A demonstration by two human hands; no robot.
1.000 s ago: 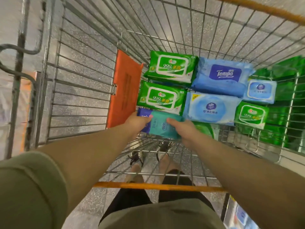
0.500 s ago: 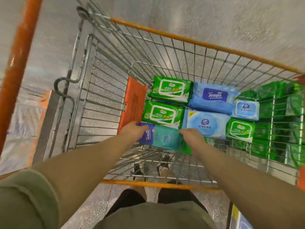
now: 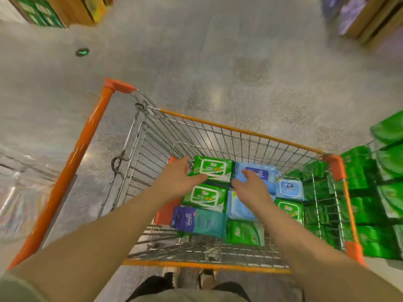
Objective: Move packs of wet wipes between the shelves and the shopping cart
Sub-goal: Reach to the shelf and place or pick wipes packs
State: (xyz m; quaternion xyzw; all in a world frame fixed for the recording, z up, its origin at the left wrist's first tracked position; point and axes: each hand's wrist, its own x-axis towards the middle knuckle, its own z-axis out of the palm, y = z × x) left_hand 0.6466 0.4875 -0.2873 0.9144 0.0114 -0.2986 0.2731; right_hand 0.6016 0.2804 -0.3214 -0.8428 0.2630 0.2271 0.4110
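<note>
Cart [image 3: 237, 129]: wire mesh basket, orange plastic rim and corner caps, standing on speckled grey floor [image 3: 218, 62]. Packs lie flat in rows on the basket bottom, soft glossy film pouches, rectangular with rounded label flaps. My left hand [image 3: 178, 177] rests at the left end of the far green pack [image 3: 214, 168], thumb across its near edge, fingers spread and fairly straight. My right hand [image 3: 250, 185] lies with loose fingers on the blue pack [image 3: 259, 172] beside it; whether it grips, I cannot tell. Nearer me lie a second green pack [image 3: 205, 197], a purple-and-teal pack [image 3: 197, 221] and a small pale blue pack [image 3: 289, 188]. Green packaging [image 3: 370, 203] stands outside the right wall.
</note>
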